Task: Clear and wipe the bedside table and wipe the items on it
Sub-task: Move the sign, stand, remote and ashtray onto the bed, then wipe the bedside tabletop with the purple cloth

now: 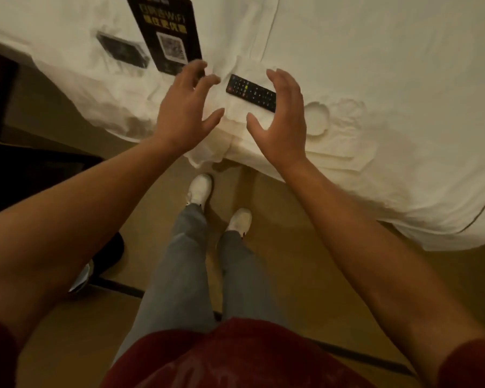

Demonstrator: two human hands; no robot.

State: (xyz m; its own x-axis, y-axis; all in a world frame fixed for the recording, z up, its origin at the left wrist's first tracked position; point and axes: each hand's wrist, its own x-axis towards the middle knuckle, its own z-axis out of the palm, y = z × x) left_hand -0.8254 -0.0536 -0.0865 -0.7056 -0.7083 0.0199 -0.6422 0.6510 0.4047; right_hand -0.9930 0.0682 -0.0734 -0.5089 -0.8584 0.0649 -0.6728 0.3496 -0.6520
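- At the far left there is a dark piece of furniture (9,175) next to the bed; it is too dark to say what it is.
- On the white bed sheet (375,65), near the left edge, a small dark flat object (122,50) is lying; it is blurred and I cannot tell what it is.
- Just to the right of it a black WiFi card (165,26) with yellow letters and a QR code is lying flat on the sheet, with its lower corner near the fingers of the left hand.
- The left hand (184,110) is above the edge of the bed with the fingers spread and slightly bent; it holds nothing, and its fingertips are over the lower corner of the card.
- Between the two hands a black remote control (251,92) is lying on the sheet, turned diagonally, with the buttons up. Its right end is hidden behind the right hand.
- The right hand (282,119) is also loose and empty, palm turned to the left, fingers relaxed and a little curved, thumb apart. I cannot tell if it touches the remote.
- To the right of this hand a round mark (318,119) is pressed in the sheet.
- Below, the person stands on a tan floor (291,247) in grey trousers (179,261) and white shoes (199,189), with dark red sleeves (471,365).
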